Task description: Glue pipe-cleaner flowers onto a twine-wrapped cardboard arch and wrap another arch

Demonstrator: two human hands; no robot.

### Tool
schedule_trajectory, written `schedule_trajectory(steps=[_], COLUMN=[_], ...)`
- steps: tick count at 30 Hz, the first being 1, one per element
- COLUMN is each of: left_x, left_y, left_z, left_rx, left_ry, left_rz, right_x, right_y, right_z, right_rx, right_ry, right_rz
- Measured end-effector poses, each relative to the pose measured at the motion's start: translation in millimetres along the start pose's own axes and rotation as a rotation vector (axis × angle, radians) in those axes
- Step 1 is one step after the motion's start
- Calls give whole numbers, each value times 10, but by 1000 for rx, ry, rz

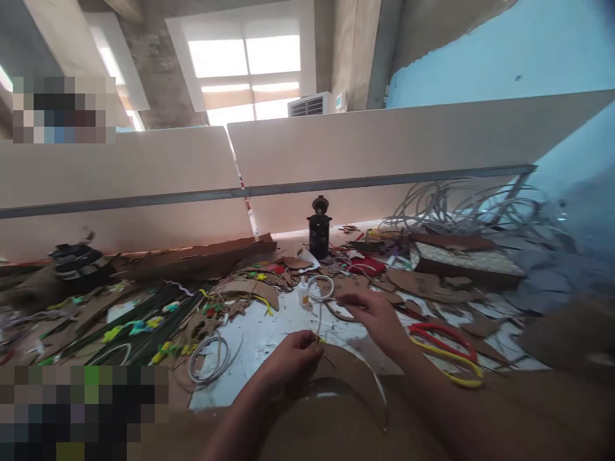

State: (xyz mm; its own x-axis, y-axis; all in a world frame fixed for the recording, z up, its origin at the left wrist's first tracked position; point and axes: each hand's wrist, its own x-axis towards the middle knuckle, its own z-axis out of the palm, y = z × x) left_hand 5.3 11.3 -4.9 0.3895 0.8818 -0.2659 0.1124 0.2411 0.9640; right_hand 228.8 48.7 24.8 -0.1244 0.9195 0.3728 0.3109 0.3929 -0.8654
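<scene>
My left hand (pixel 298 353) is closed in a pinch on a thin white cord (pixel 320 317), at the upper left of a crescent-shaped piece of cardboard (pixel 353 378). White cord also runs along the crescent's outer curve. My right hand (pixel 372 315) is raised above the crescent, its fingertips pressed together; what they hold, if anything, is too small to make out. Just beyond the hands, a loop of white cord (pixel 321 288) lies beside a small white bottle (pixel 303 293).
Cardboard scraps (pixel 427 285) litter the white table (pixel 254 333). A cord coil (pixel 210 360) lies left; red-handled (pixel 446 338) and yellow-edged loops lie right. A black flask (pixel 319 235) stands at the back, near a patterned bag (pixel 461 256). Pixelated patches cover the left side.
</scene>
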Motion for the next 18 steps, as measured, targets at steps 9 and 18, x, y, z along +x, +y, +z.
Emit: schedule_trajectory(steps=[9,18], left_x=[-68,-70], left_y=[221,305], left_z=[232,256], left_rx=[-261,-384], left_ry=[6,94], left_rz=[-76,-193], right_x=[402,-166], right_y=[-695,-538], right_z=[508,-420], right_rx=[-466,-775], right_ry=[-49,-89], right_rz=[-421,-139])
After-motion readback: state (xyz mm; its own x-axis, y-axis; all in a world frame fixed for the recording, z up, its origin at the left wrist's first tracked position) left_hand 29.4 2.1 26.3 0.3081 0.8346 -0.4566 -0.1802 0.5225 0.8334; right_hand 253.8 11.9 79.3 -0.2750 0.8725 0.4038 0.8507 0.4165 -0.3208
